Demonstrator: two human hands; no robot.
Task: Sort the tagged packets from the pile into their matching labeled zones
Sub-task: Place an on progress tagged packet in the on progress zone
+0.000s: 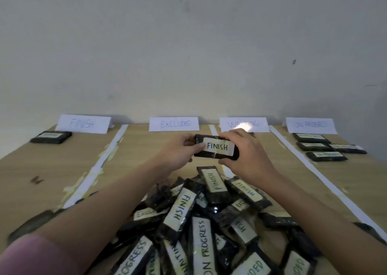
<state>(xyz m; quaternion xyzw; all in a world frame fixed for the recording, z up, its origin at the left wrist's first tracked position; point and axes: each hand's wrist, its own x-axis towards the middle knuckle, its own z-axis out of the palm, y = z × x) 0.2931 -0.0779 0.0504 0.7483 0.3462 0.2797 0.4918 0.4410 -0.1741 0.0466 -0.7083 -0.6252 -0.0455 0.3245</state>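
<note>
Held packet (pixel 216 147): black, shiny wrap, white tag reading FINISH, long axis level, tag facing camera, lifted above pile, pinched at left end by left hand (pixel 180 152) fingers, at right end by right hand (pixel 240 151) fingers.

Pile (pixel 201 222): many black tagged packets heaped below and nearer than fingers, tags FINISH, ON PROGRESS, EXCLUDED, askew, overlapping.

FINISH sign (pixel 83 124) far left of fingers, one packet (pixel 51 137) before it.

ON PROGRESS sign (pixel 311 125) far right of fingers, four packets (pixel 326 147) before it.

EXCLUDED sign (pixel 173 124) just beyond fingers.

WAITING sign (pixel 257 124) beyond right fingers, partly hidden.

Scuffed pale wall (pixel 188 44), seemingly wooden table (pixel 52 170)
</note>
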